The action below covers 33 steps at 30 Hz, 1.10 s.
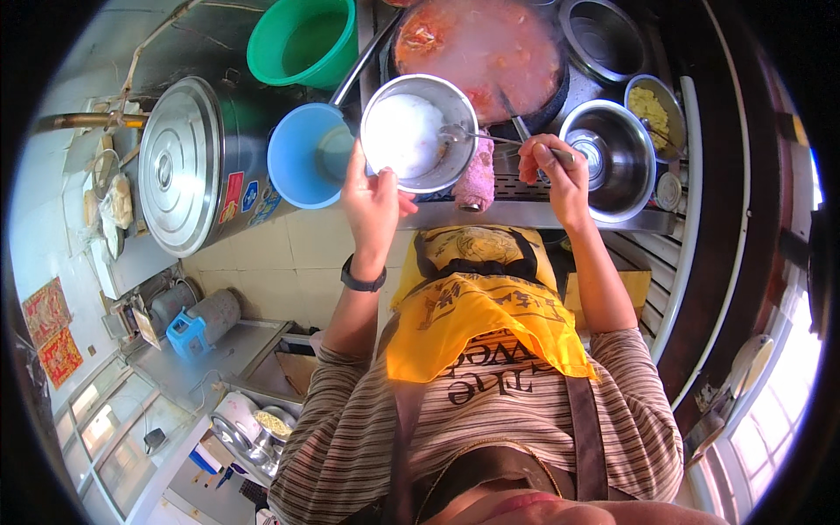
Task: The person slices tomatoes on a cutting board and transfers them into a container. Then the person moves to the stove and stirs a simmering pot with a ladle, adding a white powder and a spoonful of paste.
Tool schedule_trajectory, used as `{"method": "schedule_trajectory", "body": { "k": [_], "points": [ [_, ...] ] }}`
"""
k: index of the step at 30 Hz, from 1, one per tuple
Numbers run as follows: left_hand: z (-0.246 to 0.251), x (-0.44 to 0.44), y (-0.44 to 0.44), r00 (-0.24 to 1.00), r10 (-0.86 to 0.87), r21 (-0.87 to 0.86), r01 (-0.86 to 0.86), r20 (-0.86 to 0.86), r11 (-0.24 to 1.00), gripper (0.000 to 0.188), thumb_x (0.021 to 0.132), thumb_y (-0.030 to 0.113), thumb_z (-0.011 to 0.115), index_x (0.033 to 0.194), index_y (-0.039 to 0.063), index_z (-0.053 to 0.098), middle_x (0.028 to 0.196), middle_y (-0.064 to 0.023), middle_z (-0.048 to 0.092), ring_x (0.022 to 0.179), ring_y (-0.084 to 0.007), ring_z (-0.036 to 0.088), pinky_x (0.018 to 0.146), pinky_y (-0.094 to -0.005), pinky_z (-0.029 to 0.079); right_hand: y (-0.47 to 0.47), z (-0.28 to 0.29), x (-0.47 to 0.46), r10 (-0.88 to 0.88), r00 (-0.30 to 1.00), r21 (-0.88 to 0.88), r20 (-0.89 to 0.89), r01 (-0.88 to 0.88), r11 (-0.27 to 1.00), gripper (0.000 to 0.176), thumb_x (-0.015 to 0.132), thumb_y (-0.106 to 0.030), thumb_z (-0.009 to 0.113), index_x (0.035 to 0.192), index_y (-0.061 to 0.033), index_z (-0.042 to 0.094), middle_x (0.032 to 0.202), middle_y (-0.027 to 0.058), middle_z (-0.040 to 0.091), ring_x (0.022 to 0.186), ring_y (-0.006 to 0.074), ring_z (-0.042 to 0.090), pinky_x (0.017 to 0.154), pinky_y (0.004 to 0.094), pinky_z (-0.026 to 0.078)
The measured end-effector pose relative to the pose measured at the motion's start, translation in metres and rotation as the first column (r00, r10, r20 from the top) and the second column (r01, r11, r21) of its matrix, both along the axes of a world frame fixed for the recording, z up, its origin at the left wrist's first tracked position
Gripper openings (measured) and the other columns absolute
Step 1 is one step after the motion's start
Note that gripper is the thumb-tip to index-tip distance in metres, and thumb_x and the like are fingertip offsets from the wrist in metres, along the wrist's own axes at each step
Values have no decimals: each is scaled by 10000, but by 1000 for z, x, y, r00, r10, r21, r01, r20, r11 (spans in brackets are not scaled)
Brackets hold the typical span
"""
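My left hand (377, 197) grips the rim and side of a metal bowl (467, 161) from the near left, thumb at the rim. Inside it is a white substance (405, 134), perhaps salt or sugar. In my right hand (558, 174) is the handle of a metal spoon (485, 136), whose tip reaches into the bowl. Just beyond, a large wok (559, 98) holds steaming red broth (485, 52). A metal utensil handle (515, 115) slants out of the wok towards my right hand; whether I also hold it is unclear. A pink cloth (478, 174) wraps the wok's handle.
Left stand a blue bucket (295, 157), a green tub (348, 49) and a large lidded metal pot (180, 164). A steel basin (620, 184), a bowl of yellow paste (648, 108) and another metal pot (607, 39) stand right. The steel counter edge (512, 215) runs before my apron.
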<state>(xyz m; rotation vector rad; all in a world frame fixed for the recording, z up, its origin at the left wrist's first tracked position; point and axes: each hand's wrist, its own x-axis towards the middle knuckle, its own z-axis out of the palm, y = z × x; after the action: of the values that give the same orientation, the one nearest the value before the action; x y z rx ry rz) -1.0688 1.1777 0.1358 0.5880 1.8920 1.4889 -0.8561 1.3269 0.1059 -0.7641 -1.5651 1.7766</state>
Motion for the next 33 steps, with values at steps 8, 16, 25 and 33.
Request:
{"method": "schedule_trajectory", "body": {
  "k": [8, 16, 25, 33],
  "points": [
    [8, 3, 3, 999, -23, 46, 24, -22, 999, 616, 907, -40, 463, 1493, 52, 299, 676, -89, 634, 437, -123, 594, 375, -214, 445, -14, -18, -15, 26, 997, -18, 68, -25, 1000, 252, 1021, -198, 480, 958, 5, 614, 766, 41, 623, 657, 90, 568, 605, 227, 462],
    [6, 4, 2, 1000, -23, 40, 23, 9, 999, 606, 909, -31, 465, 1488, 33, 298, 709, -108, 645, 433, -133, 600, 366, -213, 441, -30, -30, -35, -6, 994, -331, -108, -30, 943, 237, 1006, -238, 512, 961, -25, 605, 780, 53, 618, 667, 128, 595, 608, 240, 469],
    [4, -3, 1, 999, -11, 57, 9, 31, 998, 616, 908, -38, 458, 1494, 50, 289, 753, -117, 654, 441, -129, 597, 364, -212, 451, -29, -20, -44, -148, 967, -601, -209, -7, 800, 220, 1001, -197, 455, 936, -25, 575, 738, 56, 591, 627, 135, 572, 569, 235, 445],
    [-4, -22, -15, 998, 61, 28, -61, 32, 998, 596, 905, -32, 442, 1481, 45, 309, 834, -132, 662, 464, -135, 607, 370, -216, 456, 8, 13, -32, -322, 906, -493, -274, 155, 856, 187, 974, -161, 496, 914, -17, 599, 723, 69, 609, 587, 155, 578, 546, 247, 454]
  ]
}}
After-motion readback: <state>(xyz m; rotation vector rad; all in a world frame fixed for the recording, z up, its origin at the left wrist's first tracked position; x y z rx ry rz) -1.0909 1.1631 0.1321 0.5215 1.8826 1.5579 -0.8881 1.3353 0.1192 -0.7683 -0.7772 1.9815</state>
